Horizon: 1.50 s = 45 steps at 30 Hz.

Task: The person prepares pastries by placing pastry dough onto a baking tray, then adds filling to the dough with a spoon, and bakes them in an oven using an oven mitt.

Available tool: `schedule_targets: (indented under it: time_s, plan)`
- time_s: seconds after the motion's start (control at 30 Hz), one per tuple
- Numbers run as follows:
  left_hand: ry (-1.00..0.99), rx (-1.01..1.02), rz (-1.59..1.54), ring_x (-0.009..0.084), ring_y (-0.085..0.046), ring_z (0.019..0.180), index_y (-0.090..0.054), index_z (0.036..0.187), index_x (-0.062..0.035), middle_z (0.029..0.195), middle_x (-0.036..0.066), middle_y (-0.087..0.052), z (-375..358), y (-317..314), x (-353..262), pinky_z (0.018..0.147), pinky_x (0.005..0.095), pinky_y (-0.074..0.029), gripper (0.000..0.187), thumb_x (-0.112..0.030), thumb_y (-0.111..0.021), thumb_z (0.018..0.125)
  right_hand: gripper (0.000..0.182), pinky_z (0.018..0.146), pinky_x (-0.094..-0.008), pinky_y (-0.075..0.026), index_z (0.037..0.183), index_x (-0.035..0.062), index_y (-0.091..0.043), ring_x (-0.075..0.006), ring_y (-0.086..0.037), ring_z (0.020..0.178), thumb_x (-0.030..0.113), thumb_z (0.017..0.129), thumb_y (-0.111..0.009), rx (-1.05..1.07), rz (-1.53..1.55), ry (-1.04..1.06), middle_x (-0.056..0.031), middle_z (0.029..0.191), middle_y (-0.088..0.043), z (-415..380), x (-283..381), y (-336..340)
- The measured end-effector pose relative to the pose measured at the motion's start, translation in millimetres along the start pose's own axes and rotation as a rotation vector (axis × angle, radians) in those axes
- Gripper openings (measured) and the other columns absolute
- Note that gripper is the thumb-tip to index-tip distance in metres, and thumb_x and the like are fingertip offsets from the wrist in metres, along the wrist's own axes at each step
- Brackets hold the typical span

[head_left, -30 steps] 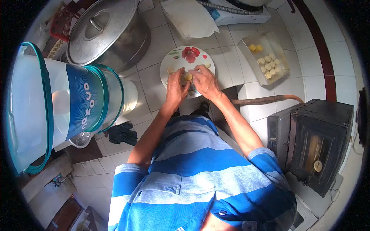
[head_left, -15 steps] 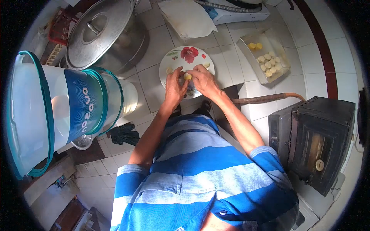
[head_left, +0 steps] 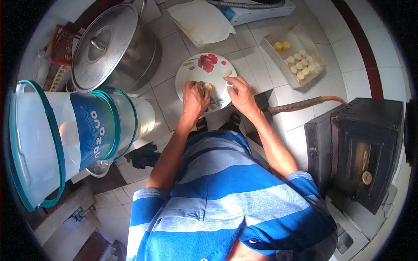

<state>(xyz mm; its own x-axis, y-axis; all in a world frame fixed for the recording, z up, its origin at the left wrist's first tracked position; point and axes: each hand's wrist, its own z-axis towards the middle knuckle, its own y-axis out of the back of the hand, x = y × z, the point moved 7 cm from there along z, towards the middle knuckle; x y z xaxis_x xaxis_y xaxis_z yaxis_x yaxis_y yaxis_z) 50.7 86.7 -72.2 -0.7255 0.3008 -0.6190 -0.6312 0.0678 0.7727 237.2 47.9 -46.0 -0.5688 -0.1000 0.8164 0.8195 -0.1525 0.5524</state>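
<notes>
A white plate with red flowers [head_left: 207, 63] lies in front of me. Over its left part, my left hand [head_left: 195, 98] has its fingers closed on a small pale-yellow piece [head_left: 208, 87]. My right hand [head_left: 240, 92] is at the plate's right edge, apart from the left; its thumb and fingers curl near each other, and whether anything is between them is too small to make out. Another pale piece [head_left: 227, 73] rests on the plate just above my right fingertips. Part of a further piece shows beside my left fingers.
A clear tray [head_left: 300, 83] at the upper right holds several pale round pieces and two yellow ones. A big lidded metal pot [head_left: 143, 56] and stacked plastic buckets [head_left: 39, 143] stand at the left. A black oven [head_left: 365, 148] with a hose [head_left: 300, 104] is at the right.
My hands have parted. The right has moved away from the small yellow piece to the plate's right edge, while the left stays beside the piece, lower over the plate. The view has shifted slightly.
</notes>
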Motion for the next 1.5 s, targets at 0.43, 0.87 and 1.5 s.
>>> schedule_targets:
  time_s: [0.43,0.87,1.5]
  plan:
    - [-0.048,0.015,-0.133,0.0412,-0.058,0.115,-0.057,0.131,0.0087,0.123,0.027,-0.060,8.0,8.3,5.2,0.102,0.0497,-0.044,0.050,-0.016,-0.070,0.090,0.020,0.076,-0.0398,-0.054,0.111,0.0031,-0.070,-0.0306,-0.066,0.084,0.005,0.094,-0.060,-0.386,-0.063,-0.189,-0.0139,0.090,-0.066,-131.2,-6.4,32.0]
    - [-0.169,0.891,-0.771,0.0193,-0.063,0.106,-0.060,0.123,0.0009,0.116,0.011,-0.066,-103.4,-117.2,-162.0,0.094,0.0348,-0.051,0.032,-0.010,-0.071,0.095,0.028,0.077,-0.0348,-0.054,0.125,0.0047,-0.064,-0.0251,-0.068,0.086,0.005,0.096,-0.061,-0.857,-0.076,-0.595,-0.0137,0.098,-0.068,-372.1,-12.3,78.0]
    - [0.319,1.607,-0.483,0.0256,-0.063,0.109,-0.058,0.132,0.0016,0.126,0.011,-0.063,-423.8,-283.2,-337.4,0.082,0.0392,-0.057,0.058,-0.036,-0.076,0.091,0.036,0.094,-0.0477,-0.045,0.122,0.0099,-0.068,-0.0369,-0.056,0.106,0.012,0.086,-0.065,-0.981,-0.960,-0.867,-0.0135,0.109,-0.063,-667.4,-13.9,251.6]
